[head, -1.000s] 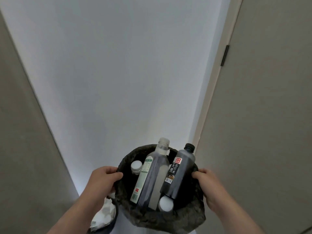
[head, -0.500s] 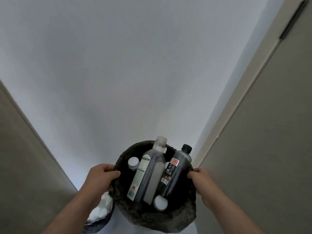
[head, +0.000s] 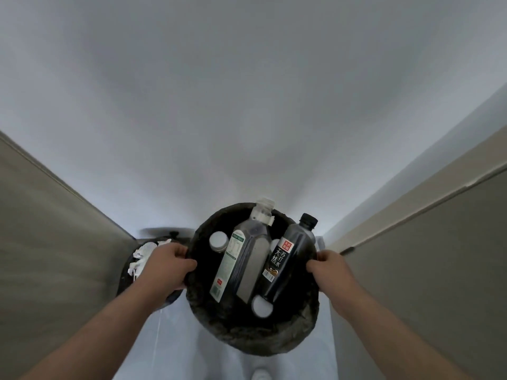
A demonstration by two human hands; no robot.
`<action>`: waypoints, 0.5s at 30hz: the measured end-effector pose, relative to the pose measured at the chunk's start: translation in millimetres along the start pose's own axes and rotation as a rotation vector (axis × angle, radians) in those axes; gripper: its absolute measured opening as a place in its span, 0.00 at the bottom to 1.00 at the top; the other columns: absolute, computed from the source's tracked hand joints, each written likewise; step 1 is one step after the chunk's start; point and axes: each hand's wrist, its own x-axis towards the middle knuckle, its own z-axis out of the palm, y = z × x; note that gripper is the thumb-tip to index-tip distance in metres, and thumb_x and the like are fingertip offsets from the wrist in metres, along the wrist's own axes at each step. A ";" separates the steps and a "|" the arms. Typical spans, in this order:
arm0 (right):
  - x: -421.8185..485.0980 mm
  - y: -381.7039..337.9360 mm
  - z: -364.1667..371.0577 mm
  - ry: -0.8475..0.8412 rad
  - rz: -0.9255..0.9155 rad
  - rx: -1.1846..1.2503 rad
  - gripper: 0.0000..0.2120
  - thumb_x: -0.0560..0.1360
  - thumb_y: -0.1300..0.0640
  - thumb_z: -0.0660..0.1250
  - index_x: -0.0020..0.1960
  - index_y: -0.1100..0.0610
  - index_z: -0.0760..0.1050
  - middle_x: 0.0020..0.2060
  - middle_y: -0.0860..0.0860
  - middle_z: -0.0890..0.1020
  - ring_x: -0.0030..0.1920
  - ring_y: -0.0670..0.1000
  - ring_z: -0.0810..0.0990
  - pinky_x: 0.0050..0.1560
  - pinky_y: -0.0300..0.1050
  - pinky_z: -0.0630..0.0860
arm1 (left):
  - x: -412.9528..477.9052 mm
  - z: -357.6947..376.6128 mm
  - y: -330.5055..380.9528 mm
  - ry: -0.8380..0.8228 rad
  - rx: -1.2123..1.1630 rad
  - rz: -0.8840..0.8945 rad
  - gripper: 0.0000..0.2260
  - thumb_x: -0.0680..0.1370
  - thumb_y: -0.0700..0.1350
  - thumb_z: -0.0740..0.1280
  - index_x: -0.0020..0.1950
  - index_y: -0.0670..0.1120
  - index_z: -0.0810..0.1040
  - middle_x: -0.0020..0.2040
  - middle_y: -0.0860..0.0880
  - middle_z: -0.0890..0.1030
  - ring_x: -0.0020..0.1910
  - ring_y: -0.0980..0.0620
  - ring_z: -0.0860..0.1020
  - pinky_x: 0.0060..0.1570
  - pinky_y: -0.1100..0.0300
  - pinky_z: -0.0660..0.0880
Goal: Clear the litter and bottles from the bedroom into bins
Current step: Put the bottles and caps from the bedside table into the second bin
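Holding bin (head: 247,335), left hand (head: 167,266), right hand (head: 330,270) fingers clamped on rim, black bottle (head: 288,267) reads 天然苏打水

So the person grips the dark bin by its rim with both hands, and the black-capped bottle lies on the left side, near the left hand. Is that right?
Not quite. The head view shows the left hand and the right hand gripping the rim of the dark bin, but the black-capped bottle lies on the right side, near the right hand.
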 end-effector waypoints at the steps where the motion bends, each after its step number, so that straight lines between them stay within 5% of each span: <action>1: 17.5 8.9 7.2 -0.013 0.001 -0.029 0.05 0.72 0.65 0.62 0.45 0.61 0.75 0.42 0.58 0.81 0.44 0.55 0.80 0.45 0.50 0.78 | 16.4 6.2 -12.1 0.007 0.009 -0.015 0.07 0.73 0.28 0.64 0.39 0.37 0.78 0.34 0.38 0.79 0.34 0.45 0.77 0.39 0.49 0.80; 5: 79.4 52.4 40.3 -0.071 -0.007 -0.142 0.05 0.70 0.65 0.62 0.44 0.62 0.76 0.37 0.57 0.79 0.39 0.54 0.79 0.36 0.43 0.73 | 75.8 29.9 -67.1 0.010 0.044 -0.058 0.06 0.74 0.29 0.65 0.41 0.39 0.78 0.35 0.41 0.80 0.32 0.46 0.78 0.29 0.58 0.77; 12: 173.5 126.3 109.0 -0.099 0.028 -0.228 0.06 0.67 0.66 0.61 0.40 0.67 0.75 0.37 0.63 0.79 0.39 0.59 0.80 0.40 0.53 0.78 | 172.4 58.8 -157.4 0.014 0.150 -0.109 0.04 0.73 0.30 0.65 0.43 0.37 0.78 0.38 0.38 0.79 0.33 0.44 0.78 0.32 0.56 0.79; 15: 208.2 152.0 135.3 -0.105 0.044 -0.231 0.06 0.69 0.67 0.61 0.43 0.67 0.76 0.37 0.60 0.79 0.37 0.57 0.79 0.39 0.49 0.77 | 206.6 67.7 -186.7 0.029 0.180 -0.110 0.04 0.74 0.30 0.65 0.42 0.37 0.78 0.38 0.38 0.79 0.33 0.44 0.79 0.33 0.55 0.80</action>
